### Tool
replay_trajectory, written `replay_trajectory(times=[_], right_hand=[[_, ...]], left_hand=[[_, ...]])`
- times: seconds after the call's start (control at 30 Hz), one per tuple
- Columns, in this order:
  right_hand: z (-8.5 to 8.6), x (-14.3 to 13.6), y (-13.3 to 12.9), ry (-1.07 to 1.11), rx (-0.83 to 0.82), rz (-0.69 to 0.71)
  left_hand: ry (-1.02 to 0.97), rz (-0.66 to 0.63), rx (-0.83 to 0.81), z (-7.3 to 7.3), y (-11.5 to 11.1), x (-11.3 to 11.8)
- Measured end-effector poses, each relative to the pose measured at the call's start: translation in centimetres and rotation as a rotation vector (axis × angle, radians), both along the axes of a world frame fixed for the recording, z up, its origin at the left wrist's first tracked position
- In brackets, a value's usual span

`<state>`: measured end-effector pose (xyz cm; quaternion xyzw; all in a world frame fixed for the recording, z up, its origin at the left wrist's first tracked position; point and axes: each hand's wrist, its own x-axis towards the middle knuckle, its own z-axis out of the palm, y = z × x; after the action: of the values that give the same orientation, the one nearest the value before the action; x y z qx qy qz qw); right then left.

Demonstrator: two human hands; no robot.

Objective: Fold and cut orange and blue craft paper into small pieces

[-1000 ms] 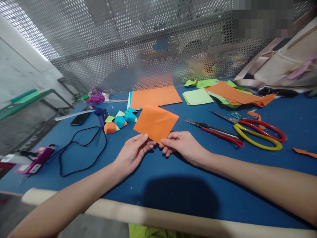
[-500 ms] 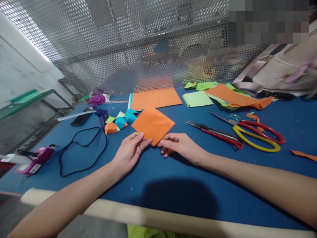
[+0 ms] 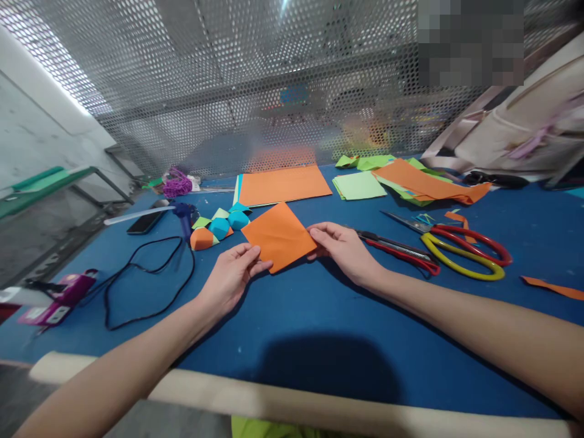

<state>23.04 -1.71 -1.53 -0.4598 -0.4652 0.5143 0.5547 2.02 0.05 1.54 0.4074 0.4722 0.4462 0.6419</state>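
Between our two hands: one square of orange paper, turned so a corner points toward us, faint crease across its middle. Our left hand pinches the lower left edge, thumb on top, another finger by the nearest corner. Our right hand is clamped on the right-hand corner, between thumb and fingers. Hands apart, paper spanning the gap; whether it touches the blue table below, we cannot tell.

Just beyond the left hand we note folded paper pieces in blue, orange and pale green. Farther left of that hand: a blue glue gun with a long pale stick, a dark phone crossed in view by the stick, and a black cord in a loop.

Right of our right hand lies a red-handled cutter, its tip end partly hidden by the hand; past it, scissors, one handle red, one yellow. Beyond both hands we log a stack of large sheets, orange on top; right of it, pale green squares, then a long orange strip.
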Motion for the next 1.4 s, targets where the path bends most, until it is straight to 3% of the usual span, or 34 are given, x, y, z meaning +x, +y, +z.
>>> replay_trajectory(times=[0.27,0.43,0.57,0.7,0.93,1.0,1.07,1.2,1.3,1.4], right_hand=[[0.3,-0.6,-0.8,-0.112,0.048,-0.011],[0.1,0.4,0.3,-0.168,0.055,-0.055],[1.3,1.2,0.6,-0.199,0.079,-0.075],[3.2,2.1,0.2,-0.268,0.121,-0.077],[4.7,3.0,-1.7,-0.406,0.051,0.194],[5.2,3.1,-2.7,-0.429,0.06,0.26],[6.1,3.3,-3.8,-0.475,0.111,0.288],[7.4,3.7,-6.1,-0.67,0.421,0.177],[7.1,4.4,-7.4,-0.815,0.746,0.083],[5.6,5.2,-8.2,-0.944,0.912,0.007]], left_hand=[[0.116,-0.17,0.029,0.6,-1.6,0.5],[0.142,-0.17,0.061,1.0,-1.0,-0.1],[0.179,-0.219,0.063,1.6,-0.5,-0.9],[0.353,-0.365,0.046,2.6,-0.3,-1.2],[0.653,-0.74,0.106,4.8,-0.3,0.9],[0.703,-0.822,0.213,5.7,-0.6,1.7],[0.778,-0.862,0.447,6.8,-1.2,2.2],[0.965,-0.71,1.065,7.9,-3.3,2.6],[1.155,-0.538,1.415,7.0,-5.2,3.0],[1.393,-0.387,1.724,4.9,-6.6,4.0]])
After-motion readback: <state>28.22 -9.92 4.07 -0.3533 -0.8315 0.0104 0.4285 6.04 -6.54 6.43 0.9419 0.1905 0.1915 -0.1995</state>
